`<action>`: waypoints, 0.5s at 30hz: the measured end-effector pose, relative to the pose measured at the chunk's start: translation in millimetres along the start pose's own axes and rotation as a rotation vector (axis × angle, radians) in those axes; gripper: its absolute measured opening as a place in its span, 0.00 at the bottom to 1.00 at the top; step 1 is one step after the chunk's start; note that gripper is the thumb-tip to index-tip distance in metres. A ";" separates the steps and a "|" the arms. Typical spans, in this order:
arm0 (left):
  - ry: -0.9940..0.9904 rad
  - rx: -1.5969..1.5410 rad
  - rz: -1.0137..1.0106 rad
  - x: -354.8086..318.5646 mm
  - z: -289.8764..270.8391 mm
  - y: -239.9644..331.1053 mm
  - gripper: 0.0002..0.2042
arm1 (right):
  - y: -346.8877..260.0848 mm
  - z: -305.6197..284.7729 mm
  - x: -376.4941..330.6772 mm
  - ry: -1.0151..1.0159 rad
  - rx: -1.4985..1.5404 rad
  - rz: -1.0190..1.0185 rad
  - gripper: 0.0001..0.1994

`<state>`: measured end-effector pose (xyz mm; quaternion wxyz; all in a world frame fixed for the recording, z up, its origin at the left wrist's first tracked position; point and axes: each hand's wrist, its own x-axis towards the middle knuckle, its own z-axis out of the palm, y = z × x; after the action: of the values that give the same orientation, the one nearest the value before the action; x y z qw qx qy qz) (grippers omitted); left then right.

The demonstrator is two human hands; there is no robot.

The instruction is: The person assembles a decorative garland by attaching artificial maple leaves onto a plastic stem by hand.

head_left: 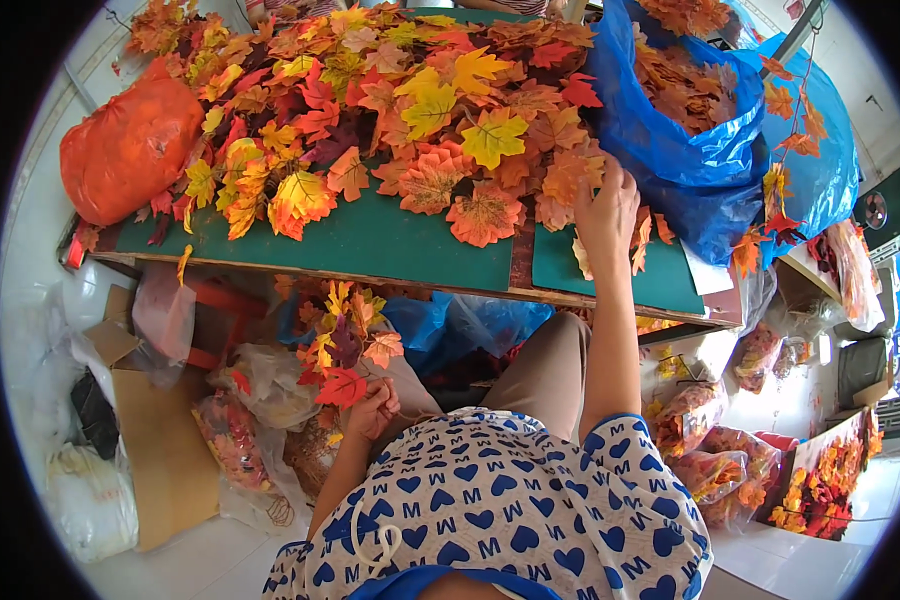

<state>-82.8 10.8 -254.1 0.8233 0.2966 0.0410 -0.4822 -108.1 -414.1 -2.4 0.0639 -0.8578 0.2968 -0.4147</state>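
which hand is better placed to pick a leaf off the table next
Probably the right hand: it is at the edge of the leaf pile, while the left hand is off the table, holding a bunch of leaves.

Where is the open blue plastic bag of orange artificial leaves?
In the head view, the blue bag is upper right, at the right end of the green tabletop, right of the multicoloured leaf heap and the right hand.

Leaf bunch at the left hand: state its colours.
The leaf bunch is red, orange, yellow and dark purple, clearest in the head view.
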 end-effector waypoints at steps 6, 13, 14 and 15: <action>0.035 0.018 -0.004 -0.4 -0.9 -0.6 0.07 | -11.9 42.7 13.8 -0.109 -0.082 -0.335 0.09; 0.074 0.022 0.005 0.0 2.8 1.6 0.08 | -12.7 53.2 15.8 -0.176 -0.310 -0.368 0.11; 0.068 0.022 0.012 -1.0 2.1 1.5 0.08 | -14.6 53.0 15.9 -0.201 -0.345 -0.346 0.09; 0.070 0.018 0.014 -2.6 -0.1 0.8 0.08 | -16.1 53.0 15.9 -0.225 -0.381 -0.324 0.08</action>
<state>-83.4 13.1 -252.9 0.8220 0.3209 0.0631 -0.4662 -53.4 -417.1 -20.3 -0.1332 -0.9314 0.2194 -0.2581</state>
